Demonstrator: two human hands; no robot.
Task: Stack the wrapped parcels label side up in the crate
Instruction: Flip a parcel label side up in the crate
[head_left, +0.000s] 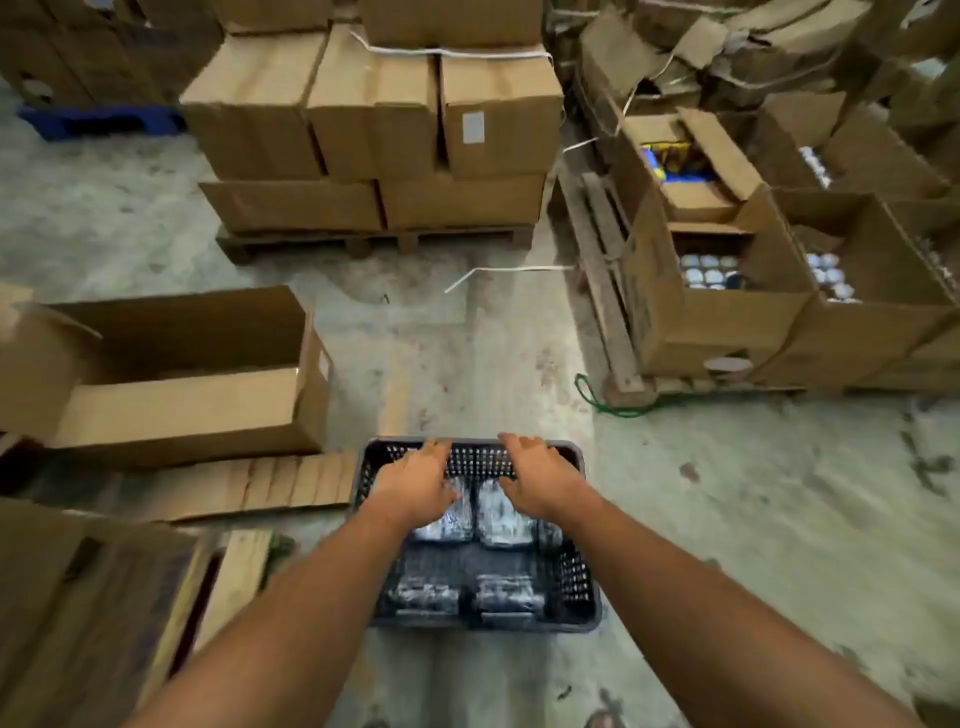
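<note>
A dark perforated plastic crate (582, 587) stands on the concrete floor right in front of me. Inside it lie several clear-wrapped parcels: two side by side in the far half (504, 517), two more along the near wall (509, 595). My left hand (415, 480) and my right hand (537, 475) both reach over the far half of the crate, palms down, fingers spread and stretched toward the far rim. Neither hand holds anything. The hands cover the far ends of the two far parcels. The picture is blurred, so labels cannot be made out.
An open, empty cardboard box (171, 374) stands at left, with flattened cardboard (270, 486) beside the crate. A pallet of stacked sealed boxes (374, 130) stands ahead. At right, open boxes of cans (711, 291) sit on a pallet. A green cord (597, 402) lies on the floor.
</note>
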